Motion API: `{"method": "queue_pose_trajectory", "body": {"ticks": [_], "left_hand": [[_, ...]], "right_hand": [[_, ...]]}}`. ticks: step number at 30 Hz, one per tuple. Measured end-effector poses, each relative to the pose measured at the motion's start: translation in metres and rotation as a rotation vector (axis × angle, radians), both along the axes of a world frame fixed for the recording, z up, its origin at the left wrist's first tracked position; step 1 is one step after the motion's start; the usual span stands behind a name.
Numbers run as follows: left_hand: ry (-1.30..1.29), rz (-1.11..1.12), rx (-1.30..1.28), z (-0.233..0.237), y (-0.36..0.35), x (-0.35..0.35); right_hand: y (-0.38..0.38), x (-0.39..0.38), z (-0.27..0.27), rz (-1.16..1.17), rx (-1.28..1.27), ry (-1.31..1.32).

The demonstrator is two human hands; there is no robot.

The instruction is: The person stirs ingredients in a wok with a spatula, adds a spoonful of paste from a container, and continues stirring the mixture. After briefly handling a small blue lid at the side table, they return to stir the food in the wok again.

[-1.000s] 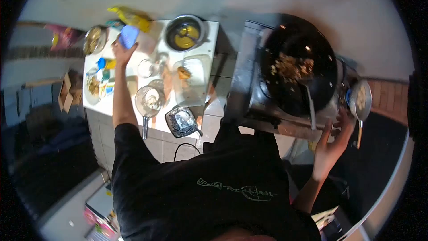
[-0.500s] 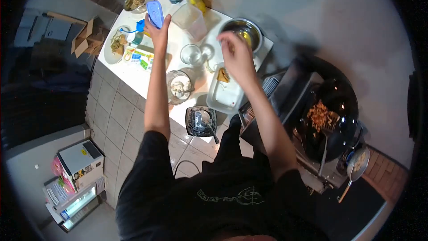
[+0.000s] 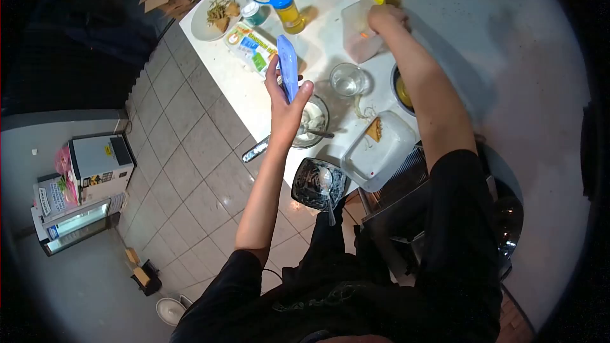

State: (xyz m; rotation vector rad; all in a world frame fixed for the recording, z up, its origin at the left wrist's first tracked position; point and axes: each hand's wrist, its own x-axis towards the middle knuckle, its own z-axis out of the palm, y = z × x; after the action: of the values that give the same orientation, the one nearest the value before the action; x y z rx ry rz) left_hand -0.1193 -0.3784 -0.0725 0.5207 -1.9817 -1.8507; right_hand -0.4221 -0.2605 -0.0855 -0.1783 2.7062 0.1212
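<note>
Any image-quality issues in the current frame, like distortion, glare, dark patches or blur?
Head view, the only one: heavy fisheye bending with black corners; bright glints on the floor tiles; soft shadows on the wall; the black shirt swallows its folds and print; the right hand at the clear container looks slightly soft, its fingertips hard to make out.

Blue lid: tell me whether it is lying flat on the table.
No, the left hand holds the blue lid up on edge, above the white table.
</note>
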Motion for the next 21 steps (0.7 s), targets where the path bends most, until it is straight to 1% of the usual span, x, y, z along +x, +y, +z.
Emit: {"method": "queue_pose_trajectory", "body": {"ticks": [1, 3, 4, 6, 7, 9, 10, 12, 15, 18, 21], "left_hand": [[0.011, 0.003, 0.001, -0.005, -0.001, 0.005], [-0.022, 0.018, 0.038, -0.009, -0.001, 0.012], [-0.047, 0.025, 0.07, -0.009, -0.001, 0.013], [-0.047, 0.023, 0.057, -0.007, 0.001, 0.014], [-0.053, 0.011, 0.039, -0.006, 0.002, 0.014], [-0.047, 0.005, 0.031, -0.007, 0.003, 0.011], [-0.037, -0.002, 0.032, -0.008, 0.003, 0.01], [-0.028, -0.007, 0.027, -0.006, 0.003, 0.008], [-0.031, -0.008, 0.032, -0.005, 0.004, 0.008], [-0.041, -0.027, 0.023, -0.004, 0.003, 0.007], [-0.028, -0.023, 0.083, -0.001, 0.003, 0.003]], "right_hand": [[-0.002, 0.003, 0.0, 0.007, 0.003, -0.006], [0.0, 0.007, 0.002, 0.075, 0.134, 0.025], [0.001, 0.011, 0.002, 0.08, 0.139, 0.032], [0.003, 0.023, -0.003, 0.17, 0.09, 0.242], [0.005, 0.028, -0.004, 0.174, 0.091, 0.245], [0.011, 0.035, -0.005, 0.279, 0.116, 0.316], [0.014, 0.037, -0.004, 0.28, 0.117, 0.318], [0.016, 0.04, -0.002, 0.205, 0.021, 0.235], [0.019, 0.041, 0.003, 0.204, -0.027, 0.205], [0.02, 0.045, 0.012, 0.191, -0.041, 0.242], [0.028, 0.048, 0.026, 0.193, -0.069, 0.242]]}}
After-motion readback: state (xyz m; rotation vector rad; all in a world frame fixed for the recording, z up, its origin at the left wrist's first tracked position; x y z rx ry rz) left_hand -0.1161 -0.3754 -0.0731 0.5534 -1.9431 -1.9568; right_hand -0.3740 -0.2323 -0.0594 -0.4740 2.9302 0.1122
